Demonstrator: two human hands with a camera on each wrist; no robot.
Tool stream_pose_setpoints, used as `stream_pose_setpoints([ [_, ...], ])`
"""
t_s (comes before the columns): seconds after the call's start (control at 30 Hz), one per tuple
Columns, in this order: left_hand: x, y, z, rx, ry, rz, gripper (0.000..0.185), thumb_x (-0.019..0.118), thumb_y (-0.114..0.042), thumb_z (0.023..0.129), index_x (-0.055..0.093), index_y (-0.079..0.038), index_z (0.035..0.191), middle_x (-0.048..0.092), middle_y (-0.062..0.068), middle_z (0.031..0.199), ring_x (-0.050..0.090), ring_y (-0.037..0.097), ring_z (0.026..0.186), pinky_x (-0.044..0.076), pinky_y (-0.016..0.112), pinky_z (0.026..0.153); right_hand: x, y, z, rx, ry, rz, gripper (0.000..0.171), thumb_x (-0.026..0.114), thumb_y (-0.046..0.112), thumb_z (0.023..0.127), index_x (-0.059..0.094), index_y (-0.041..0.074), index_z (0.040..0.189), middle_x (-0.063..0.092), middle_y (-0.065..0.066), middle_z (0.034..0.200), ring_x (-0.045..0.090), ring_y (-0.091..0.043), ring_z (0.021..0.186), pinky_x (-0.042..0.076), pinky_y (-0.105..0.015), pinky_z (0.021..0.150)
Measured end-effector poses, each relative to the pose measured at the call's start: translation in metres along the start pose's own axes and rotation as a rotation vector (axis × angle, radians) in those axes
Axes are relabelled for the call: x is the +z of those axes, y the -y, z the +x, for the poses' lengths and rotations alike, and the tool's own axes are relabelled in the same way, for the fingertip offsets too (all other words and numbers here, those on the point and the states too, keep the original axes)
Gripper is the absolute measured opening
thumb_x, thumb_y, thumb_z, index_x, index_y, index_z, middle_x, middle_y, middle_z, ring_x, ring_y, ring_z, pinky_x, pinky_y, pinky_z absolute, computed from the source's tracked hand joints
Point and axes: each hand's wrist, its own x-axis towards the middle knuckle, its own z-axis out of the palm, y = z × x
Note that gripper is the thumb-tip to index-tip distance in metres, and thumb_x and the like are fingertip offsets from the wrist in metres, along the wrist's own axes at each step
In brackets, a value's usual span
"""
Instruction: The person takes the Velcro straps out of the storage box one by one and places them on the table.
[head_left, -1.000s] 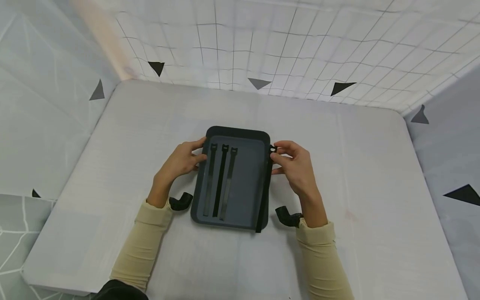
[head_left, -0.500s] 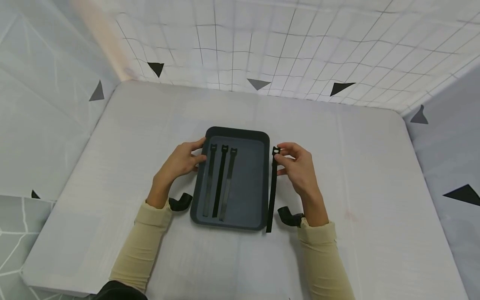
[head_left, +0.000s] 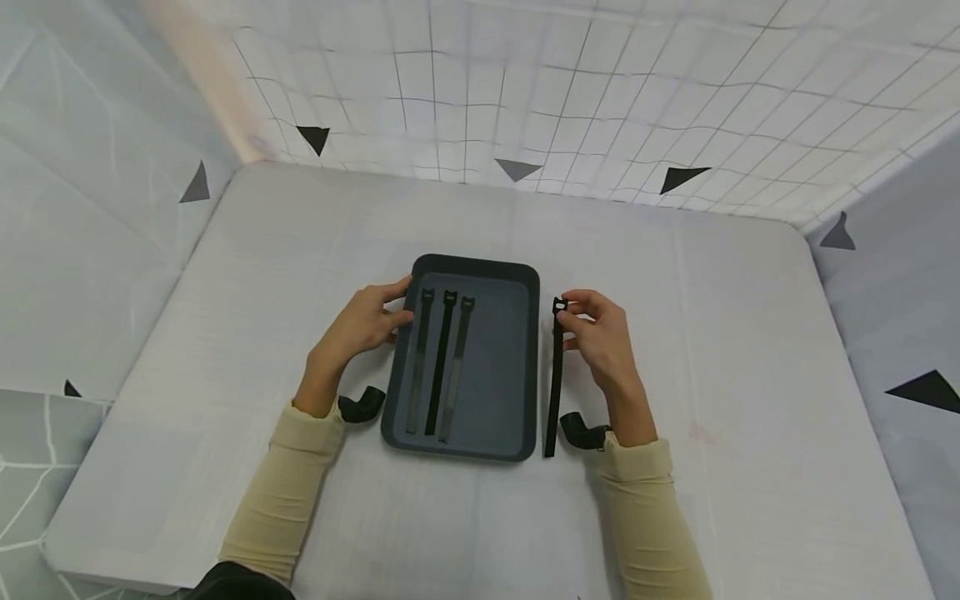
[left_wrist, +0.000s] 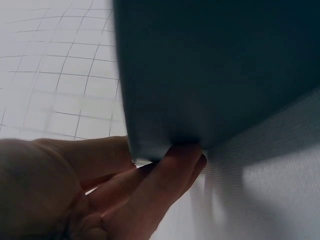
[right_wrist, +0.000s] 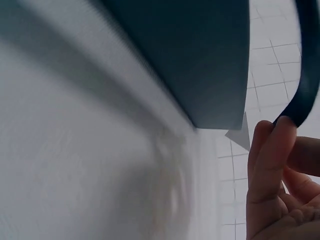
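Observation:
A shallow dark grey tray (head_left: 501,367) with rounded corners is at the middle of the table. My left hand (head_left: 365,318) grips its left rim. The left wrist view shows thumb and fingers at the tray's dark side wall (left_wrist: 215,65). Three black hook-and-loop cable ties (head_left: 441,367) lie lengthwise in the tray's left half, slotted heads at the far end. Just right of the tray, my right hand (head_left: 606,342) pinches another black cable tie (head_left: 555,383) near its slotted head. Its tail hangs toward the near side. In the right wrist view this tie (right_wrist: 308,75) bends above the fingertips.
A white-covered table (head_left: 765,400) spreads round the tray. Behind it rises a white grid-patterned sheet (head_left: 555,92), with grey sheets (head_left: 97,233) at the sides. Black curved wrist mounts (head_left: 363,405) stick out inward from both wrists.
My right hand has moved right with the cable tie, from over the tray's right rim to outside it. My left hand and the three ties in the tray have stayed put.

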Motion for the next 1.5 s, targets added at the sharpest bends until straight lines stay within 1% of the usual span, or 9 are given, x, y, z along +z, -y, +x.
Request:
stream_pose_setpoints([
  [0.2, 0.000, 0.001, -0.001, -0.010, 0.001, 0.003, 0.066, 0.059, -0.008, 0.101, 0.024, -0.009, 0.157, 0.032, 0.025, 0.153, 0.071, 0.032, 0.089, 0.056, 0.032, 0.063, -0.004, -0.006, 0.002, 0.008, -0.015, -0.015, 0.026, 0.063, -0.004, 0.094, 0.062, -0.004, 0.121, 0.055, -0.014, 0.100, 0.062, -0.017, 0.078, 0.057, -0.025, 0.058],
  [0.37, 0.000, 0.003, 0.000, -0.010, 0.000, 0.011, 0.066, 0.059, -0.008, 0.101, 0.025, -0.008, 0.157, 0.032, 0.026, 0.152, 0.071, 0.032, 0.086, 0.053, 0.030, 0.060, -0.006, -0.008, 0.003, 0.009, 0.000, 0.001, 0.027, 0.062, -0.005, 0.094, 0.062, -0.005, 0.121, 0.056, -0.015, 0.100, 0.063, -0.014, 0.077, 0.058, -0.026, 0.061],
  [0.43, 0.000, 0.003, 0.000, -0.003, -0.002, 0.012, 0.065, 0.059, -0.008, 0.101, 0.025, -0.007, 0.157, 0.032, 0.026, 0.152, 0.071, 0.032, 0.087, 0.054, 0.031, 0.061, -0.007, -0.009, 0.004, 0.000, 0.010, -0.003, 0.027, 0.061, -0.006, 0.094, 0.061, -0.005, 0.122, 0.056, -0.017, 0.101, 0.064, -0.014, 0.077, 0.058, -0.026, 0.063],
  [0.57, 0.000, 0.003, 0.003, 0.016, -0.007, 0.006, 0.065, 0.058, -0.007, 0.101, 0.025, -0.006, 0.156, 0.032, 0.025, 0.153, 0.070, 0.033, 0.093, 0.058, 0.034, 0.066, -0.010, -0.010, 0.008, -0.017, 0.016, -0.030, 0.028, 0.059, -0.008, 0.094, 0.061, -0.006, 0.123, 0.055, -0.019, 0.101, 0.064, -0.016, 0.076, 0.058, -0.025, 0.065],
  [0.67, 0.000, 0.003, 0.002, 0.013, -0.011, -0.001, 0.065, 0.059, -0.007, 0.100, 0.025, -0.007, 0.156, 0.033, 0.025, 0.152, 0.069, 0.034, 0.095, 0.059, 0.036, 0.069, -0.011, -0.012, 0.010, -0.015, 0.012, -0.057, 0.029, 0.059, -0.008, 0.094, 0.062, -0.006, 0.122, 0.057, -0.019, 0.102, 0.063, -0.017, 0.074, 0.058, -0.025, 0.065],
  [0.83, 0.000, 0.003, 0.003, -0.004, -0.006, -0.015, 0.066, 0.059, -0.007, 0.100, 0.025, -0.008, 0.157, 0.032, 0.025, 0.153, 0.068, 0.034, 0.099, 0.059, 0.035, 0.070, -0.011, -0.016, 0.011, -0.003, 0.016, -0.111, 0.028, 0.060, -0.010, 0.093, 0.063, -0.006, 0.120, 0.058, -0.023, 0.102, 0.062, -0.018, 0.076, 0.058, -0.025, 0.065],
  [1.07, -0.002, 0.001, 0.004, 0.012, -0.010, -0.023, 0.065, 0.059, -0.006, 0.100, 0.026, -0.007, 0.156, 0.032, 0.024, 0.153, 0.068, 0.034, 0.098, 0.059, 0.034, 0.071, -0.013, -0.017, 0.015, -0.032, 0.029, -0.193, 0.025, 0.060, -0.010, 0.091, 0.064, -0.009, 0.116, 0.057, -0.021, 0.100, 0.062, -0.024, 0.075, 0.055, -0.024, 0.063],
  [1.27, -0.001, 0.002, 0.004, -0.001, -0.006, -0.020, 0.065, 0.059, -0.007, 0.100, 0.025, -0.008, 0.156, 0.032, 0.023, 0.153, 0.069, 0.034, 0.097, 0.059, 0.033, 0.071, -0.014, -0.020, 0.018, -0.023, 0.041, -0.213, 0.023, 0.059, -0.012, 0.089, 0.064, -0.010, 0.112, 0.057, -0.023, 0.100, 0.062, -0.025, 0.075, 0.055, -0.025, 0.064],
  [1.5, 0.000, 0.002, 0.002, -0.009, -0.001, -0.030, 0.065, 0.058, -0.007, 0.101, 0.025, -0.008, 0.157, 0.032, 0.022, 0.154, 0.068, 0.033, 0.099, 0.059, 0.035, 0.071, -0.016, -0.027, 0.021, -0.005, 0.034, -0.209, 0.024, 0.059, -0.013, 0.088, 0.064, -0.011, 0.111, 0.058, -0.017, 0.094, 0.060, -0.019, 0.072, 0.055, -0.022, 0.063],
])
